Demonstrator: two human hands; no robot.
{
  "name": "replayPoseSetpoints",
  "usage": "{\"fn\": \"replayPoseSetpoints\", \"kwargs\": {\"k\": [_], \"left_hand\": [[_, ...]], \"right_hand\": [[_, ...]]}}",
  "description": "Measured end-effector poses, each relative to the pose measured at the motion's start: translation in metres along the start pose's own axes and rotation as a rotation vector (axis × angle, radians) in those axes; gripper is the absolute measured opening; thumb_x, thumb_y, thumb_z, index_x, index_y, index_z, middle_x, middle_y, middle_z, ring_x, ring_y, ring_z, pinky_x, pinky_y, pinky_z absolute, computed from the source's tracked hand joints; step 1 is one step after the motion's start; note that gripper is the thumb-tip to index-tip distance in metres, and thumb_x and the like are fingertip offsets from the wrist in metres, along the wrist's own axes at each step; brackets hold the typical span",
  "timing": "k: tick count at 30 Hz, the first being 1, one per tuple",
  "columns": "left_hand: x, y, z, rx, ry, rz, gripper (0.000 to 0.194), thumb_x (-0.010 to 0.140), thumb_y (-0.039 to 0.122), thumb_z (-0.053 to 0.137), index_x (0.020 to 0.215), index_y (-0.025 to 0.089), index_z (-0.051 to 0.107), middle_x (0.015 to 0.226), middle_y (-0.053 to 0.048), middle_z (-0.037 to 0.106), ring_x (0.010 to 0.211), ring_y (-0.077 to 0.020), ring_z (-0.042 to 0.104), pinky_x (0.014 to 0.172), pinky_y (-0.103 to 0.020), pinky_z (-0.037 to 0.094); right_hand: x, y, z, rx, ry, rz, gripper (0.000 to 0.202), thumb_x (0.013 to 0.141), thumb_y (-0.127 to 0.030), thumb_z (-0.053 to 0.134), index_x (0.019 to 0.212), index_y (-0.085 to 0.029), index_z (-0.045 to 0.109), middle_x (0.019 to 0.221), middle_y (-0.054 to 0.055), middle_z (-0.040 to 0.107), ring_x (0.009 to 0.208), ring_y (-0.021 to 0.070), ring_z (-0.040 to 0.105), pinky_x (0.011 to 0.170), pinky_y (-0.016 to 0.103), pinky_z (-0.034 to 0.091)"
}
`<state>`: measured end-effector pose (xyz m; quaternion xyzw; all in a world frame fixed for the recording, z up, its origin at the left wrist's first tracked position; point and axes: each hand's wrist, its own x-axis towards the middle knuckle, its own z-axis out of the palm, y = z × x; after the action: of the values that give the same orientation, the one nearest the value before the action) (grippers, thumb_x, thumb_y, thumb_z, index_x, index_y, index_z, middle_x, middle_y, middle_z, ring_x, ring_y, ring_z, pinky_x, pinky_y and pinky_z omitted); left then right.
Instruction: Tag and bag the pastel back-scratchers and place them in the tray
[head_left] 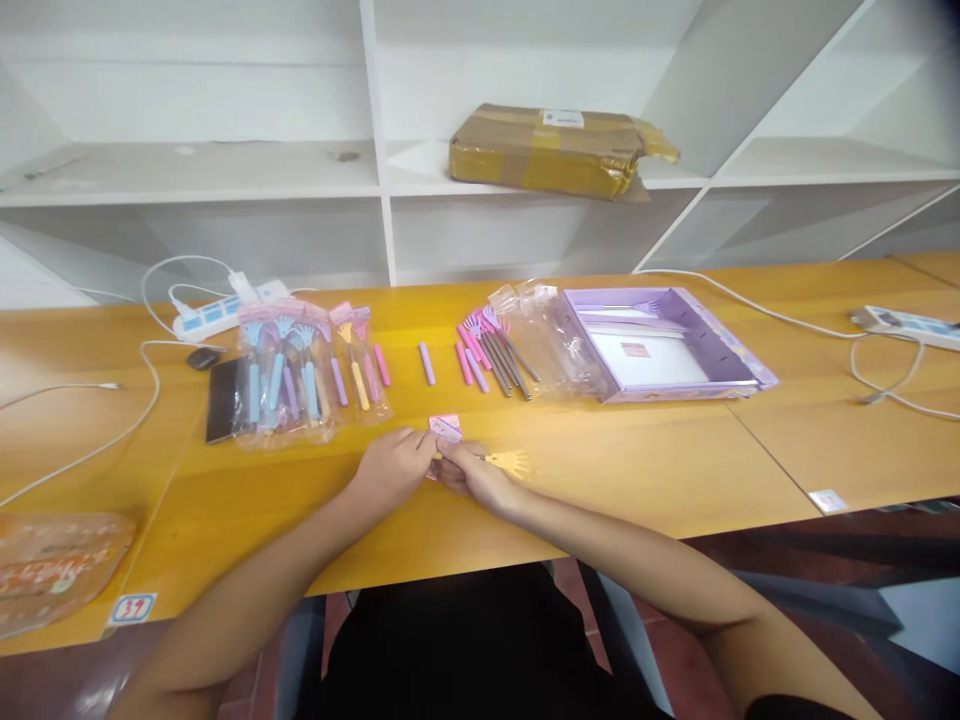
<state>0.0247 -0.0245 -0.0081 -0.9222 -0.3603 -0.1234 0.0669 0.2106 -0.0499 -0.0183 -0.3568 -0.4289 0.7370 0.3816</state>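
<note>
My left hand (397, 462) and my right hand (472, 470) meet near the table's front, both closed around a yellow hand-shaped scratcher (511, 463). Its fingered head sticks out to the right of my right hand; the rest is mostly hidden by my fingers. Just beyond my hands lies a small pink card (445, 427). A purple handle tube (427, 363) lies farther back. Right of it are pink and purple tubes (465, 363) and scratchers with metal rods (504, 362). Bagged scratchers in blue, purple, yellow and pink (283, 385) lie at the left.
An open purple box (611, 378) stands at the right beside clear plastic bags (551, 350). Power strips (217, 315) with white cables lie at both sides. A dark flat object (220, 400) is under the bagged scratchers. A taped carton (544, 150) rests on the shelf behind.
</note>
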Motion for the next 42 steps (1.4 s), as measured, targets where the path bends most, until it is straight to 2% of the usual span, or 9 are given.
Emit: {"fn": "replayPoseSetpoints", "kwargs": {"k": [5,11,19,25,30,37,42], "left_hand": [[0.003,-0.007,0.0,0.014,-0.047,-0.058,0.022,0.096,0.007,0.055,0.081,0.02,0.063,0.072,-0.006,0.069,0.067,-0.0207,0.064,0.057,-0.031,0.039],[0.01,-0.015,-0.007,0.055,0.018,-0.054,0.036,0.102,0.007,0.046,0.072,0.02,0.06,0.064,-0.005,0.063,0.061,-0.0193,0.058,0.056,-0.032,0.031],[0.021,-0.01,-0.014,0.079,0.058,-0.04,0.039,0.102,0.005,0.044,0.07,0.02,0.06,0.063,-0.003,0.059,0.059,-0.0166,0.054,0.054,-0.034,0.027],[0.026,-0.009,-0.015,0.089,0.08,-0.014,0.042,0.101,0.001,0.042,0.068,0.02,0.058,0.061,-0.003,0.058,0.057,-0.0164,0.051,0.054,-0.035,0.023],[0.023,-0.006,-0.015,0.037,0.095,-0.053,0.044,0.106,0.005,0.04,0.068,0.02,0.056,0.062,-0.003,0.057,0.058,-0.0164,0.049,0.056,-0.036,0.022],[0.021,0.0,-0.009,0.01,0.131,-0.023,0.045,0.108,0.008,0.038,0.068,0.021,0.055,0.063,-0.003,0.056,0.062,-0.0172,0.05,0.059,-0.036,0.025],[0.02,-0.01,-0.009,0.097,0.212,0.013,0.044,0.107,0.005,0.042,0.067,0.02,0.054,0.061,-0.001,0.055,0.059,-0.016,0.05,0.056,-0.036,0.022]], "right_hand": [[-0.005,-0.004,0.011,0.124,0.045,0.038,0.077,0.09,-0.073,0.071,0.06,-0.026,0.017,0.058,-0.01,0.012,0.05,0.0066,0.008,0.053,0.03,0.005],[-0.011,-0.017,0.014,0.153,0.037,0.048,0.072,0.091,-0.067,0.071,0.063,-0.025,0.019,0.059,-0.01,0.014,0.05,0.0069,0.007,0.052,0.03,0.002],[-0.022,-0.018,0.009,0.139,0.08,-0.051,0.067,0.095,-0.061,0.067,0.062,-0.025,0.022,0.06,-0.008,0.015,0.052,0.0087,0.007,0.05,0.031,0.005],[-0.03,-0.021,0.006,0.168,0.076,-0.036,0.063,0.098,-0.057,0.064,0.063,-0.025,0.022,0.059,-0.009,0.015,0.05,0.0085,0.007,0.05,0.032,0.005],[-0.034,-0.02,0.006,0.21,0.08,-0.05,0.062,0.097,-0.053,0.065,0.063,-0.025,0.021,0.059,-0.009,0.015,0.05,0.0079,0.007,0.051,0.032,0.003],[-0.023,-0.015,0.013,0.384,-0.046,0.148,0.067,0.093,-0.06,0.07,0.062,-0.024,0.022,0.057,-0.01,0.017,0.047,0.0057,0.008,0.047,0.028,0.003],[-0.017,-0.022,0.019,0.463,-0.129,0.207,0.069,0.092,-0.058,0.075,0.064,-0.023,0.023,0.056,-0.011,0.019,0.045,0.0046,0.01,0.046,0.025,0.005]]}}
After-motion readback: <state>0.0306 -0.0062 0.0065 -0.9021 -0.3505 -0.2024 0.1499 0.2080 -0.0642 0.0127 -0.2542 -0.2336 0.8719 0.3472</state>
